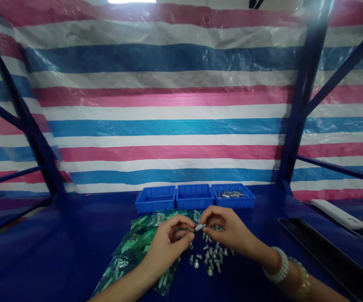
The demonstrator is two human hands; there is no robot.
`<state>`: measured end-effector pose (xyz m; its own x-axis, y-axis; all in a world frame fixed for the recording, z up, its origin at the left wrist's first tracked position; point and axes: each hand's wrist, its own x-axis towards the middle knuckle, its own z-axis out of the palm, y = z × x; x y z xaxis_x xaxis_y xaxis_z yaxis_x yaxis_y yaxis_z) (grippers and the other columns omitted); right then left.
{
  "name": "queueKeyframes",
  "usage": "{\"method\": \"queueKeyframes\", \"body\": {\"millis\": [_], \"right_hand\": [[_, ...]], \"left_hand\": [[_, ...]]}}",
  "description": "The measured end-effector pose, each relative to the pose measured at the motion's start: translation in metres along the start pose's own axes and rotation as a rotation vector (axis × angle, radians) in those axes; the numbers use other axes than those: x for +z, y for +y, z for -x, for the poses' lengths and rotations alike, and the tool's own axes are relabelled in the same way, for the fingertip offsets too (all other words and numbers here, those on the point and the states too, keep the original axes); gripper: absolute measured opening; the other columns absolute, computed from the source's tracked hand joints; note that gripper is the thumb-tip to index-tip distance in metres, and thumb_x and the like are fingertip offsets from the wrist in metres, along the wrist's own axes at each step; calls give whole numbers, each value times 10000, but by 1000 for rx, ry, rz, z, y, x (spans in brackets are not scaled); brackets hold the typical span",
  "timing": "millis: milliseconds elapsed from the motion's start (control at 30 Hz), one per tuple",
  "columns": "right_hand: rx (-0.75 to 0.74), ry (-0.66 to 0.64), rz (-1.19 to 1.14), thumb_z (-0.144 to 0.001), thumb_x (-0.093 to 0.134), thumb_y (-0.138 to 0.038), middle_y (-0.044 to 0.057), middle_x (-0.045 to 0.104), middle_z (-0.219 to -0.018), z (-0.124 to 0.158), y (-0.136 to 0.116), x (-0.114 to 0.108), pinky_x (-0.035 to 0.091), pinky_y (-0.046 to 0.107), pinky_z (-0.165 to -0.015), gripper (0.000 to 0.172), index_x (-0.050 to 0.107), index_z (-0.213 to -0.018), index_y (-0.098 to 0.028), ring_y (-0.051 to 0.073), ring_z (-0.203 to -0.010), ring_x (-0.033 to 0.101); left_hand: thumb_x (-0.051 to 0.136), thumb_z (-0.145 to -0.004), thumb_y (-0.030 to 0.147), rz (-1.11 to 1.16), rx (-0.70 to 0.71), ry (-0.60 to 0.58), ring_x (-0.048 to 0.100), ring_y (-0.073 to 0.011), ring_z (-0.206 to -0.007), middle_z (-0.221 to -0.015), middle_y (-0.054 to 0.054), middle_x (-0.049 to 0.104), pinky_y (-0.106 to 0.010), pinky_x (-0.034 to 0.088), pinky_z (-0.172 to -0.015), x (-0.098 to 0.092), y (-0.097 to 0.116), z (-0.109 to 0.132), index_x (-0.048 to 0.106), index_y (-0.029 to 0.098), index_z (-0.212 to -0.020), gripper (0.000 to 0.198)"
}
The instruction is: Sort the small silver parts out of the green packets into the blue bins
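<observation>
Over the blue table, my two hands meet fingertip to fingertip. The thumb and fingers of my right hand pinch a small silvery metal piece, short and rod-like. My left hand has its thumb and forefinger curled close together at the piece's left end; whether they grip it or some smaller part is hidden. Below the hands lies a loose pile of metal bolts. Beneath and beside my left hand are clear plastic bags with green and metallic contents.
Three blue bins stand in a row behind the hands: a left bin, a middle bin and a right bin holding metal parts. At right lie a dark flat panel and a white device. Blue posts frame the table.
</observation>
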<state>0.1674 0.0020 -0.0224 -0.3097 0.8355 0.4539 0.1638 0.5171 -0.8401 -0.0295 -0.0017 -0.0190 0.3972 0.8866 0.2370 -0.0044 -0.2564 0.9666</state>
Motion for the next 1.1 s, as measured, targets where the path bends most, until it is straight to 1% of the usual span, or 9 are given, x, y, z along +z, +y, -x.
{"method": "queueKeyframes", "body": {"millis": [133, 233, 300, 467, 533, 667, 833, 967, 1100], "right_hand": [[-73, 289, 404, -763, 626, -263, 20, 672, -719, -17, 17, -39, 545, 294, -628, 80, 643, -796, -192, 172, -647, 646], [-61, 477, 523, -775, 621, -352, 94, 690, -848, -24, 33, -65, 523, 423, -722, 199, 639, -875, -181, 263, -792, 645], [-77, 539, 590, -763, 635, -373, 131, 683, -938, -24, 39, -72, 475, 502, -808, 258, 643, -926, -174, 317, -900, 612], [-179, 484, 654, -831, 580, -339, 97, 681, -951, -17, 32, -56, 446, 459, -869, 182, 646, -924, -198, 289, -951, 587], [-213, 451, 659, -844, 573, -314, 83, 678, -951, -15, 26, -47, 448, 435, -867, 157, 641, -930, -202, 275, -955, 583], [-240, 406, 679, -854, 570, -270, 73, 676, -916, -12, 18, -40, 450, 416, -839, 115, 633, -919, -200, 263, -920, 583], [-222, 378, 687, -849, 555, -242, 68, 675, -894, -11, 19, -41, 445, 415, -823, 102, 634, -901, -204, 260, -898, 583], [-209, 364, 679, -843, 557, -229, 68, 679, -878, -11, 19, -40, 436, 418, -834, 96, 642, -873, -199, 259, -891, 582], [-183, 364, 640, -840, 560, -228, 64, 680, -869, -10, 16, -35, 436, 409, -838, 99, 649, -868, -194, 248, -881, 587]], "left_hand": [[643, -746, 235, -142, 22, 69, 615, -170, -773, -860, -47, 638, -248, 463, -643, -5, -1, -3, 627, 158, -843, 125], [564, -785, 209, -326, 72, 70, 615, -185, -772, -829, -42, 639, -278, 472, -659, -11, -2, -6, 609, 171, -869, 103], [525, -787, 167, -526, 162, 47, 602, -196, -786, -827, -39, 636, -301, 467, -680, -15, -1, -6, 603, 184, -875, 119], [543, -744, 108, -1019, 414, -190, 532, -233, -906, -892, -44, 607, -350, 429, -774, -18, 11, 1, 620, 202, -845, 158], [592, -738, 155, -1148, 415, -245, 515, -246, -925, -945, -53, 584, -360, 422, -771, -16, 13, 4, 631, 205, -851, 130], [652, -738, 232, -1318, 362, -258, 506, -282, -967, -1039, -77, 569, -410, 411, -797, -13, 11, 5, 628, 193, -931, 197], [675, -747, 265, -1296, 285, -281, 515, -288, -976, -1005, -70, 572, -406, 424, -797, -17, 8, 2, 641, 200, -949, 215], [684, -753, 265, -1254, 296, -299, 522, -283, -980, -998, -60, 586, -393, 432, -800, -18, 8, 1, 644, 215, -967, 223], [703, -748, 269, -1146, 335, -185, 544, -271, -964, -998, -54, 616, -398, 435, -829, -17, 7, -3, 636, 206, -918, 193]]}}
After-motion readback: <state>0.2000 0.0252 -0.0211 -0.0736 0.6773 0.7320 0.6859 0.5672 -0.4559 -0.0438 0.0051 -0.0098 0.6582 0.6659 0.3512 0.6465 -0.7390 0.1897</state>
